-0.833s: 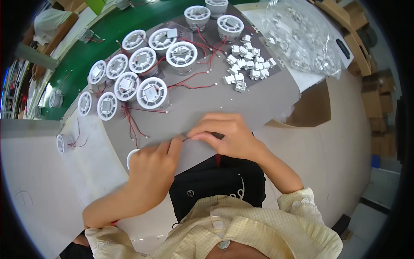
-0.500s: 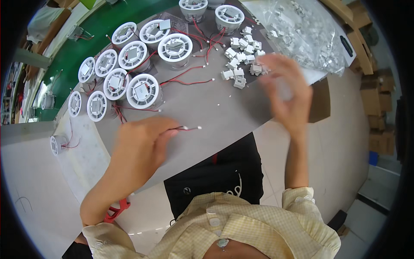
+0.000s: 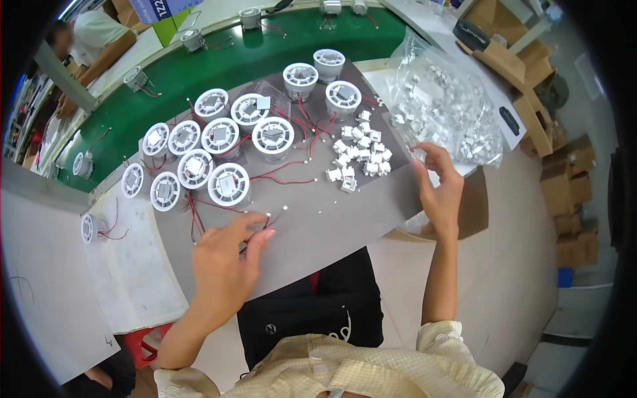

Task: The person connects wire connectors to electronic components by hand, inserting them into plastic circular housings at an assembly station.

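My left hand (image 3: 229, 262) is closed in a pinch around thin red-and-black wires (image 3: 265, 223), whose small white plugs stick out past the fingertips. Between the thumb and fingers of my right hand (image 3: 440, 189) is a small white plastic connector (image 3: 418, 154), held off the table's right side. To its left lies a loose pile of similar white connectors (image 3: 361, 154). Several round white lamp housings (image 3: 229, 186) with slotted rims stand beyond my left hand, red and black leads trailing from them. Which housing the held wires belong to, I cannot tell.
A clear plastic bag (image 3: 451, 113) of white connectors lies at the back right, beside a black object (image 3: 509, 121). An open cardboard box (image 3: 474, 212) sits below the grey table top (image 3: 318, 239). Behind runs a green belt (image 3: 179, 83) carrying more housings; another person (image 3: 99, 46) is far left.
My right hand has left the connector pile, moving to the right, and now pinches a white connector. My left hand keeps hold of the wires. The view has tilted up, showing more of the belt.
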A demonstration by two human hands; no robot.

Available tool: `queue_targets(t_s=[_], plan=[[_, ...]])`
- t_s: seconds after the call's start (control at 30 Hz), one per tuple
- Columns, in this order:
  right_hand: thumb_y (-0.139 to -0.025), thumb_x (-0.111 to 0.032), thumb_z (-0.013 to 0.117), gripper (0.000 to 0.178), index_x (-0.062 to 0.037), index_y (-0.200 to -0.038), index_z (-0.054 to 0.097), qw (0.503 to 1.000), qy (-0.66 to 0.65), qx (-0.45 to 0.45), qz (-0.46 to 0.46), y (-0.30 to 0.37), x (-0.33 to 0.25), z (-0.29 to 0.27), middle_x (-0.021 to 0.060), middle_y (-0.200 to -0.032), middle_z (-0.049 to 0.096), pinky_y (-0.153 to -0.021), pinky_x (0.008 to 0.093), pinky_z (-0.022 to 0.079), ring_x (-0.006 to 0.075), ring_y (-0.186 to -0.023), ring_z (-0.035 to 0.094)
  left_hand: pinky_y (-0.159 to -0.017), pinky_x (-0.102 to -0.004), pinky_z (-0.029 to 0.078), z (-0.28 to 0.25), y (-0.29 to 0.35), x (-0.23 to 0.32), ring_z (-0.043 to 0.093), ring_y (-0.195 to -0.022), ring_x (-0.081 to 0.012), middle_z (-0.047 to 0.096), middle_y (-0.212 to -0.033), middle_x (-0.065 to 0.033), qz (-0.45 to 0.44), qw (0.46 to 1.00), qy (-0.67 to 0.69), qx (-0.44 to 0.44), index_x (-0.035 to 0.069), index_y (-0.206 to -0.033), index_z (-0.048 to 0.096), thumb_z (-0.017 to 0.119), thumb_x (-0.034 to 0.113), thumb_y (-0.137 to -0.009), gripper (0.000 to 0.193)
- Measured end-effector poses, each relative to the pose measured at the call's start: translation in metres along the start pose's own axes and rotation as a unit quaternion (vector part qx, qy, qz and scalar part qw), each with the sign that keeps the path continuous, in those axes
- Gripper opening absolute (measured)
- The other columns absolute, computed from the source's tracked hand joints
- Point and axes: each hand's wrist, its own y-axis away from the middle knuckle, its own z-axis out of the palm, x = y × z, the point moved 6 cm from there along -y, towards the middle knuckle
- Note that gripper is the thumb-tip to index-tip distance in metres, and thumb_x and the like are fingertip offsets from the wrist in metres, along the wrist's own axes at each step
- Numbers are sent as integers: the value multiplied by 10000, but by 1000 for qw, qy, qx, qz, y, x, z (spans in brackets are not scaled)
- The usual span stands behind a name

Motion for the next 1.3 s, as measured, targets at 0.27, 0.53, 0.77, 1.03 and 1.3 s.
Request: queue_targets(t_s=[0.27,0.53,0.77,1.03,1.3], plan=[[-928,10,640,294,43,-1220,631,987,-142,-41,-70,32,-72,26,125,-1207,641,-851,278,514,148,-985,614,-625,-334,478,-19,1,12,657,-629,-253,720,-796,-95,120,992,2,34,45,-923,725,755,67,-818,112],[-901,-20,701,386,22,-1237,515,889,-420,-161,84,44,-105,89,208,-1171,648,-768,304,555,194,-915,673,-644,-305,517,-7,-27,-5,684,-699,-223,734,-837,-104,8,990,139,-20,23,-961,725,726,71,-855,116],[-987,-178,629,451,21,-1380,538,892,-382,-226,91,47,-110,113,78,-1036,607,-735,268,483,119,-839,588,-627,-273,486,-6,-26,-7,648,-664,-143,722,-775,-72,3,979,196,-57,11,-921,738,746,71,-853,91],[-980,-142,628,420,40,-1351,552,874,-444,-161,112,52,-112,123,158,-1211,640,-825,276,498,148,-961,619,-614,-251,462,-2,-29,-20,618,-629,-116,717,-755,-59,22,961,270,-51,5,-861,738,755,51,-842,52],[-961,-100,654,366,81,-1272,585,882,-428,-196,22,42,-118,116,214,-1197,662,-849,307,556,198,-1001,677,-623,-246,452,-4,-29,-25,602,-638,-100,713,-764,-44,-15,953,300,-37,9,-871,737,750,51,-851,49]])
